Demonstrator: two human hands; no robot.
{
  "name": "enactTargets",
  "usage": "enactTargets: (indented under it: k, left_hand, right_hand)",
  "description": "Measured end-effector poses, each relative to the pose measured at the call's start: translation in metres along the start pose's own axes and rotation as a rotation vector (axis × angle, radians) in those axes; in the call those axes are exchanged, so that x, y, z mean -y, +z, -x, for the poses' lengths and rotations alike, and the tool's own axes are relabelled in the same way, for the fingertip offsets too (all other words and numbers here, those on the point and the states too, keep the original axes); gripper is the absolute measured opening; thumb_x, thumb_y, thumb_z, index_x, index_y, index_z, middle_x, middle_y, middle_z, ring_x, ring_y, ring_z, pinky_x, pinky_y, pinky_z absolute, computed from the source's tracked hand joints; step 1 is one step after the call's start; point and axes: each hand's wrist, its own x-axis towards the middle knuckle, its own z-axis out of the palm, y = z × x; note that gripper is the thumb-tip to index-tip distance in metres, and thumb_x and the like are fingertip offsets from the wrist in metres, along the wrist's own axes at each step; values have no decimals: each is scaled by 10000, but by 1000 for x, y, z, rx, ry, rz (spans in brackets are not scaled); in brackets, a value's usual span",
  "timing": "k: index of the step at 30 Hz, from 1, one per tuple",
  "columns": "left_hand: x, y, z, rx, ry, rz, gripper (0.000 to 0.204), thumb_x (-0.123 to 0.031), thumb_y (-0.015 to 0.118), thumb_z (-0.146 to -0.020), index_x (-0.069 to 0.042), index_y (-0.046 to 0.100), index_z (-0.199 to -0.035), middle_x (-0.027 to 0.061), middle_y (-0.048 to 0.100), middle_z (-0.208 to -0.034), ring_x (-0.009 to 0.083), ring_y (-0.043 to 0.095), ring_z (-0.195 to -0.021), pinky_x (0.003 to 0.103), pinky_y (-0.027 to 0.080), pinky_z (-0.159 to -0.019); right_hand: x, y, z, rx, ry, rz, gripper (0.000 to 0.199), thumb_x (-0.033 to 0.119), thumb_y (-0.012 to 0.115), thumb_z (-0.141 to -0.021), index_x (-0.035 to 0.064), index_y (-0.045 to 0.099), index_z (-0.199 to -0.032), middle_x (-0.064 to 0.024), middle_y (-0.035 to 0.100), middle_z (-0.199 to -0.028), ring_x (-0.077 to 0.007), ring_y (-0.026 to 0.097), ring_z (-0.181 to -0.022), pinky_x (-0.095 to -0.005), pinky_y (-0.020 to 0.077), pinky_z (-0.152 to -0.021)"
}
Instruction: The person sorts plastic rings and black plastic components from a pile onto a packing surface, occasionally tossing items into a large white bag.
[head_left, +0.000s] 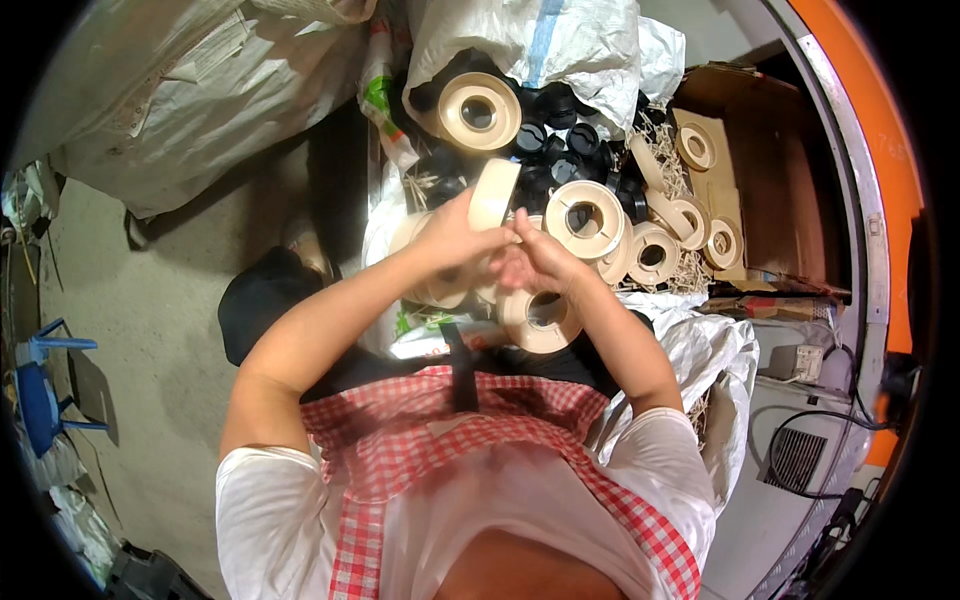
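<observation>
My left hand [455, 238] is closed on a cream plastic ring [494, 194], which stands on edge above the pile. Close beside it, my right hand [540, 258] has its thumb apart from its slightly blurred fingers, with nothing visible in them. More rings lie around both hands: one [583, 222] right of my right hand, one [540, 322] below it in front of my lap, and one [479, 112] farther up. Others are partly hidden under my left hand and forearm. Black round plastic parts [565, 170] are heaped just beyond my hands.
An open cardboard box [790, 180] stands at the right, with several cream rings and thin plastic sprues by its near side. White woven sacks [240, 100] fill the far left; another [520, 40] lies at the far middle. A blue stool [42, 390] is at left.
</observation>
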Motion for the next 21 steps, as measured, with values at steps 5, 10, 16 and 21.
enactTargets:
  k: [5,10,16,21]
  left_hand:
    - [-3,3,0,-3,17,10,598,-205,724,-746,-27,447,-1245,67,594,-1061,130,577,-916,275,475,-794]
    - [-6,-9,2,-222,-107,53,723,-218,680,-715,8,343,-1314,152,533,-1141,207,536,-1015,299,449,-854]
    - [-14,-21,8,27,-284,-796,461,-318,559,-754,-13,583,-1099,216,593,-1091,374,594,-956,416,461,-829]
    - [3,-4,16,33,-142,-1312,326,-350,608,-783,-59,632,-926,139,567,-1057,319,624,-838,427,509,-732]
  right_hand:
    - [7,14,10,-155,-401,249,729,323,586,-867,13,127,-1341,-158,583,-907,-204,627,-713,-282,523,-575]
    - [20,3,32,-193,-150,751,435,433,515,-857,60,514,-1080,-69,636,-735,-266,610,-601,-331,496,-598]
    - [-46,-20,90,112,-310,1596,750,418,759,-611,91,468,-1220,-125,568,-1082,-324,468,-1087,-439,336,-969]
    - [-87,-25,114,20,-505,1702,905,372,787,-573,116,358,-1327,-141,572,-1100,-413,318,-1237,-504,268,-1008]
